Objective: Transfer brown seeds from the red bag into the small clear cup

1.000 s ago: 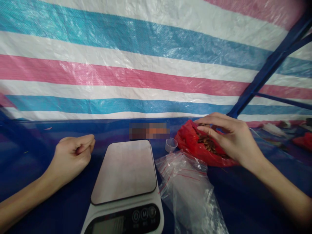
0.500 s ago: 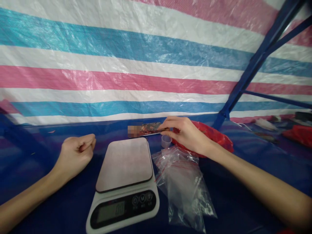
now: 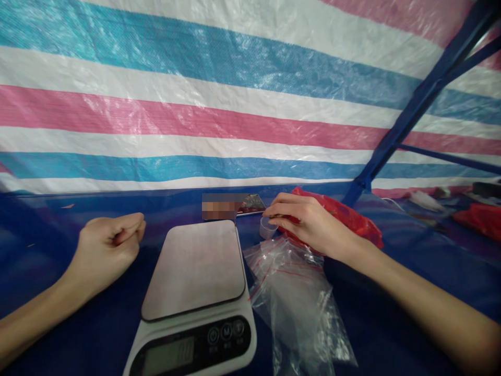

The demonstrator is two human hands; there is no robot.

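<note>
My left hand (image 3: 105, 245) rests on the blue table cover as a loose fist, holding nothing, left of a white digital scale (image 3: 195, 269) whose platform is bare. My right hand (image 3: 313, 224) reaches across a red plastic bag (image 3: 354, 219), fingers held together right over the rim of a small clear cup (image 3: 266, 230). Whether the fingertips pinch anything is hidden. A pile of clear zip bags with red seal lines (image 3: 297, 297) lies just under my right wrist, beside the scale.
A flat dark object (image 3: 253, 204) lies behind the scale, against the striped tarp wall (image 3: 195, 120). A blue metal frame pole (image 3: 410, 109) slants up at the right. More red bags and small items (image 3: 479, 216) sit at the far right.
My right hand left the open red bag of brown pieces and moved left to the small clear cup. The left fist stayed still. The view shifted slightly.
</note>
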